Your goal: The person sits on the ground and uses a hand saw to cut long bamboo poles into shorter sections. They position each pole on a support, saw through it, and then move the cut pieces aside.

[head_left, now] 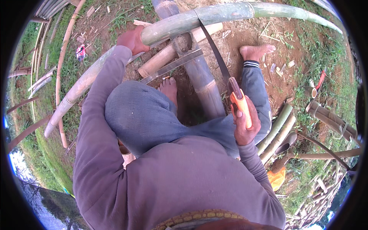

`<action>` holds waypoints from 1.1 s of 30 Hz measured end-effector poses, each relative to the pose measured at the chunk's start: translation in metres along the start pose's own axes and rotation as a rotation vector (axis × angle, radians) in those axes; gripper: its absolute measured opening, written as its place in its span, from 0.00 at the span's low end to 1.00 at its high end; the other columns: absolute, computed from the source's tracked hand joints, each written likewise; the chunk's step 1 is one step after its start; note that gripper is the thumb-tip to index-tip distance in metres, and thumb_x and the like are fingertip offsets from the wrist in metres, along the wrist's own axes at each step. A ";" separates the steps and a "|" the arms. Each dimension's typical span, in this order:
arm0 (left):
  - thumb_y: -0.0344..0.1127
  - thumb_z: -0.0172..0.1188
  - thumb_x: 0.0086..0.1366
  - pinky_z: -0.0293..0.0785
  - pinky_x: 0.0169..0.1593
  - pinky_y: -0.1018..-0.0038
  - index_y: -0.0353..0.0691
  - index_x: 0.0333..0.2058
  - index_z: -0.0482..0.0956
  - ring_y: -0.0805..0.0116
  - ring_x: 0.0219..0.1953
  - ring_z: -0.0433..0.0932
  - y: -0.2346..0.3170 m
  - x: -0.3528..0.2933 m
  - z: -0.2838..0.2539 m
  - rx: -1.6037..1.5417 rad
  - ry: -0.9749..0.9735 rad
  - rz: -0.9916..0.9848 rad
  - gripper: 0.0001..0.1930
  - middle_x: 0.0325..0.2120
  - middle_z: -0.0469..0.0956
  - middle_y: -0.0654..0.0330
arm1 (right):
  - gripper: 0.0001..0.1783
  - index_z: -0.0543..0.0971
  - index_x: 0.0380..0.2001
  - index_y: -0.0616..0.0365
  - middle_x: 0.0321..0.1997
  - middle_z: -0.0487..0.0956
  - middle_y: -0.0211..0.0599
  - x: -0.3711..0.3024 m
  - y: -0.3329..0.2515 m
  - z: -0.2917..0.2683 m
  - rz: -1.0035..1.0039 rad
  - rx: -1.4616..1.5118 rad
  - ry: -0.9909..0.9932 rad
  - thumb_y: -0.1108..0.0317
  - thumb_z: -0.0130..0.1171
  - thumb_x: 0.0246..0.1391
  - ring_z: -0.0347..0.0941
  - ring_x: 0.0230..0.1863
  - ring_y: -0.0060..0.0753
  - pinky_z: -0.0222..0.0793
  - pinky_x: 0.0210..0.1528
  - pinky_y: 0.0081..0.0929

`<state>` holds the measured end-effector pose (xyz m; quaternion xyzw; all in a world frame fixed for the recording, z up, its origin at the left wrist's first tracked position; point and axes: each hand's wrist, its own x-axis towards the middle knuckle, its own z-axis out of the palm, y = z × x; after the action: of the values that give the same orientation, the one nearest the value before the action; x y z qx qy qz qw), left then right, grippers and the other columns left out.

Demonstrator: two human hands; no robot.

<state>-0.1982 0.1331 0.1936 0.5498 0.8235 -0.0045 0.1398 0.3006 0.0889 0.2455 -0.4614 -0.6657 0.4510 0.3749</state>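
A long green bamboo pole (226, 17) lies across the space before me, running from the lower left to the far right. My left hand (134, 40) is closed round it left of the middle. In my right hand (246, 124) is a handsaw (218, 51), gripped by its orange handle. Its dark blade slants up and left, and the tip end meets the pole; whether the teeth have cut in, I cannot tell. Below the pole, a thick bamboo post (205, 82) extends toward me, with a short bamboo length (159, 63) and a flat strip (172, 66) crossing it.
My bent legs and bare feet flank the post. Cut bamboo lengths (278, 128) and an orange bag (276, 178) lie at the right, near a red curved object (321, 79). Long thin poles (63, 73) stretch along the left. Chips litter the soil and grass.
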 end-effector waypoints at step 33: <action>0.58 0.80 0.42 0.83 0.54 0.54 0.48 0.64 0.75 0.43 0.48 0.87 -0.013 0.019 -0.004 0.026 -0.050 0.081 0.49 0.46 0.88 0.45 | 0.11 0.82 0.42 0.64 0.26 0.83 0.42 -0.005 0.031 0.017 -0.016 -0.073 0.033 0.68 0.70 0.63 0.82 0.25 0.36 0.76 0.32 0.33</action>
<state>-0.2178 0.1456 0.1912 0.5839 0.7968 -0.0231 0.1534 0.2945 0.0849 0.2107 -0.4768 -0.6793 0.4155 0.3724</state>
